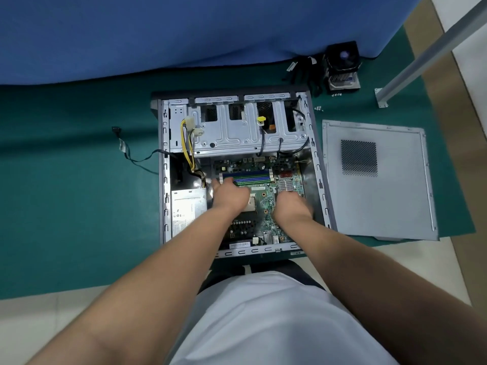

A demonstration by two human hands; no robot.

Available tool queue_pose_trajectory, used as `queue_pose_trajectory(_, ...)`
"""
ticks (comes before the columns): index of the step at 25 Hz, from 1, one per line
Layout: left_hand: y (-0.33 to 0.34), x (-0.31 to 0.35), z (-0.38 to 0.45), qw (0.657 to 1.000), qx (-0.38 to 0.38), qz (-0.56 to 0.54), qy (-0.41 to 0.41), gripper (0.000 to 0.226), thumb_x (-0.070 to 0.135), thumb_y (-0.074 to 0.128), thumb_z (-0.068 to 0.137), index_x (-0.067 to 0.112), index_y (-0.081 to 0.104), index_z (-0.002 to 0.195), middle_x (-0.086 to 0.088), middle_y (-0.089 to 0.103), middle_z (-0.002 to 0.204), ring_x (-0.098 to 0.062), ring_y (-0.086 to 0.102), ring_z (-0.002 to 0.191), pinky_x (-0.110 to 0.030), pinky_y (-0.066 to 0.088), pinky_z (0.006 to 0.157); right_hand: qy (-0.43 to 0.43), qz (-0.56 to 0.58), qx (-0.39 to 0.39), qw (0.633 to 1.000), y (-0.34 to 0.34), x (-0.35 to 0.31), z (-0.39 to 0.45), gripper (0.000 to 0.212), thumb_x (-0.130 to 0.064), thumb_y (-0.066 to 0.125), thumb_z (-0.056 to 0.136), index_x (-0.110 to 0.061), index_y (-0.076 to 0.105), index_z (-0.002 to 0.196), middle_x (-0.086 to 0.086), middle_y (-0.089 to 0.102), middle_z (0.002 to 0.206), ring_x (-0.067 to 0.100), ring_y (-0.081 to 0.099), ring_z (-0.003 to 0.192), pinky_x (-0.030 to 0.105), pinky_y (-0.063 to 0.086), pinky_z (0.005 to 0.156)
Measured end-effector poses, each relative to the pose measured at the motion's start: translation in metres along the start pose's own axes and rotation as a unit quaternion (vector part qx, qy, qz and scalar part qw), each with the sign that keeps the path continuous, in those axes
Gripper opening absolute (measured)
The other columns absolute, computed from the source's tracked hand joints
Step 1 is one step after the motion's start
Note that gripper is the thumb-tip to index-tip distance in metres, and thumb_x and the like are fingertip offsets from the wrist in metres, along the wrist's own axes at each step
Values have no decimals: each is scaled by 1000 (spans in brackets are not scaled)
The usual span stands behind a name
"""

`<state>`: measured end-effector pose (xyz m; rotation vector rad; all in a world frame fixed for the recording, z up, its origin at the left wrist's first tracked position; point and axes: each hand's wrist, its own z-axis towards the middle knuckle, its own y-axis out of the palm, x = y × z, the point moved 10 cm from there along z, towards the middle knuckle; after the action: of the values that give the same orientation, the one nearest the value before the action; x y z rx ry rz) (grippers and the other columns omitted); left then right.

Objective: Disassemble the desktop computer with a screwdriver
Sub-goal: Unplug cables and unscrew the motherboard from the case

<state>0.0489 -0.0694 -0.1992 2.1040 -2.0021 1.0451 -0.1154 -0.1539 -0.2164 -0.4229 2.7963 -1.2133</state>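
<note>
- Head view: case (168, 164) is lying open on the green mat (79, 206), giving top access to the board (266, 204).
- Left hand (230, 193) is reaching the RAM (250, 177), fingers spread.
- Right hand (291, 206) is resting on the board; fingers blurred, can't tell.
- Side panel (376, 180) and cooler (342, 65) are sitting aside, probably parked clear.
- PSU (188, 209) label unreadable.
- No screwdriver in view.

Two bare forearms, with no sleeves, watch or rings visible, end in a left hand (229, 194) and a right hand (291, 206). The person wears a plain white top and dark trousers.
</note>
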Motion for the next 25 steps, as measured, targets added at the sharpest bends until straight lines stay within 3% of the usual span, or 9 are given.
queue_pose_trajectory(2,-2,-1,6,1000,-7,-19,9,64,25,58,99,15,34,158,-10,22,167,-21,56,114,-27,43,89,2,-6,4,1000,0,1,1,21,-8,66,92,-16,53,77,5,57,75,23,61,73,35,53,64)
queue_pose_trajectory(5,1,-8,10,998,-25,-53,3,64,25,59,97,14,38,157,-9,33,163,-30,43,141,-36,37,112,-4,-7,11,1000,0,1,2,13,-10,66,92,-15,58,83,3,55,74,22,56,67,34,48,61)
queue_pose_trajectory(7,3,-11,9,997,-32,-75,-8,64,25,59,96,14,39,156,-9,34,163,-32,40,145,-48,32,121,-9,-9,16,1000,0,1,2,14,-9,65,91,-16,56,82,3,53,73,22,54,66,34,47,61)
queue_pose_trajectory(10,3,-13,8,993,-29,-111,-22,66,21,58,96,14,35,158,-6,29,166,-32,33,149,-52,27,123,-13,2,21,1000,0,1,1,16,-10,66,91,-16,56,81,3,53,74,25,57,71,34,48,62)
queue_pose_trajectory(13,1,-16,10,989,-13,-144,-29,67,16,55,98,14,30,160,-3,24,168,-30,29,151,-45,26,123,-13,2,27,1000,0,1,1,10,-10,65,92,-13,60,84,4,53,73,25,57,71,34,49,62)
queue_pose_trajectory(20,-3,-12,13,986,8,-164,0,61,12,47,102,14,30,161,6,11,171,-21,22,154,-32,26,116,1,42,38,998,-2,5,2,24,-21,67,94,-12,55,74,6,62,79,19,55,62,29,46,54)
queue_pose_trajectory(23,-2,-12,16,986,4,-168,-1,63,16,48,103,15,27,162,10,5,171,-21,15,156,-40,18,123,0,60,40,997,-4,4,0,28,-27,67,95,-12,56,74,4,60,74,18,56,61,25,39,48)
queue_pose_trajectory(25,-2,-14,20,985,2,-172,-13,63,16,49,103,16,26,162,10,5,171,-22,14,157,-44,17,124,-1,66,36,997,-6,2,1,30,-27,67,95,-13,54,73,5,60,74,19,58,63,27,45,51)
